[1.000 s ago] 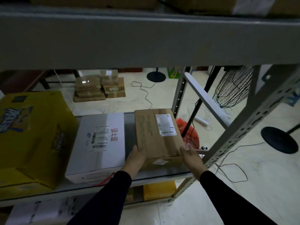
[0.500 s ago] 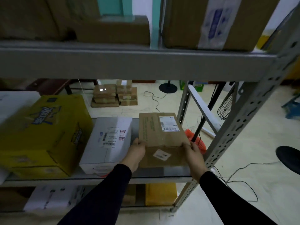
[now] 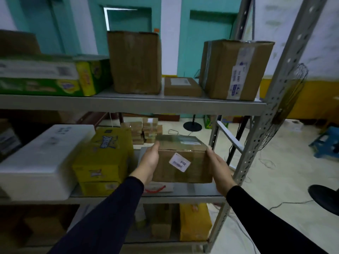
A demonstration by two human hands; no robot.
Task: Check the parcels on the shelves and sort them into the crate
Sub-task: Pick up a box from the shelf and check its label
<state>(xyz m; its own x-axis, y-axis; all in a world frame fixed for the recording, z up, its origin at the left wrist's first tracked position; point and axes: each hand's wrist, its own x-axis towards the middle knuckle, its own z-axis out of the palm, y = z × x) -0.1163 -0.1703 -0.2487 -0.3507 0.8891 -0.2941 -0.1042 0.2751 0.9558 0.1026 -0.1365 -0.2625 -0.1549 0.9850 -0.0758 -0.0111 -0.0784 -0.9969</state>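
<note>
A brown cardboard parcel (image 3: 183, 167) with a small white sticker reading 0152 is held between both hands, just above the right end of the middle shelf (image 3: 185, 194). My left hand (image 3: 149, 162) grips its left side with the thumb at the top edge. My right hand (image 3: 218, 167) grips its right side. A shipping label lies on the parcel's top face. A white parcel (image 3: 157, 187) lies on the shelf, mostly hidden under the held parcel.
A yellow carton (image 3: 104, 156) and a white foam box (image 3: 42, 162) stand to the left on the middle shelf. Brown boxes (image 3: 233, 70) and a green carton (image 3: 51, 77) fill the upper shelf. A perforated grey upright (image 3: 260, 136) stands at right; cables and a blue stool (image 3: 326, 142) lie beyond.
Both hands have lifted the brown parcel off the middle shelf and tipped its front face toward me. My view has risen, so the upper shelf's boxes now show.
</note>
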